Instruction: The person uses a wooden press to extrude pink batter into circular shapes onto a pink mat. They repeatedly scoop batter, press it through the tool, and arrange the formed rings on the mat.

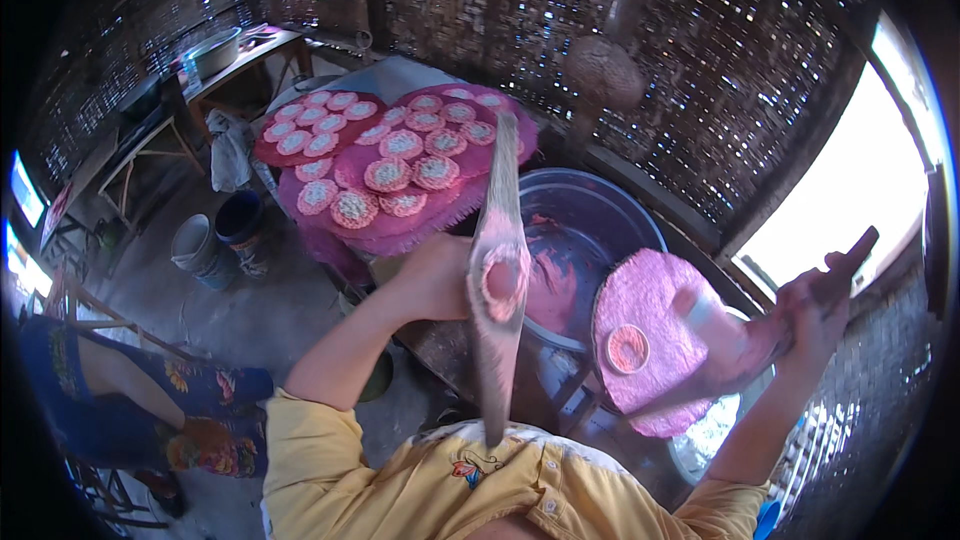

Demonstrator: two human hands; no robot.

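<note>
L hand (435, 275) grips woven tray (499, 280) edge-on, cake aboard. R hand (815, 305) grips pink-stained paddle (740, 335) over mat (650, 340). Step: transferring cakes; next needs level tray toward drying mats (400, 160).

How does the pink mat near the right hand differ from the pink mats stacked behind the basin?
The pink mat near the right hand carries one round cake; the stacked mats carry many. The near mat lies alone, beside the right hand; the stacked mats overlap. Both are round, pink and woven.
</note>
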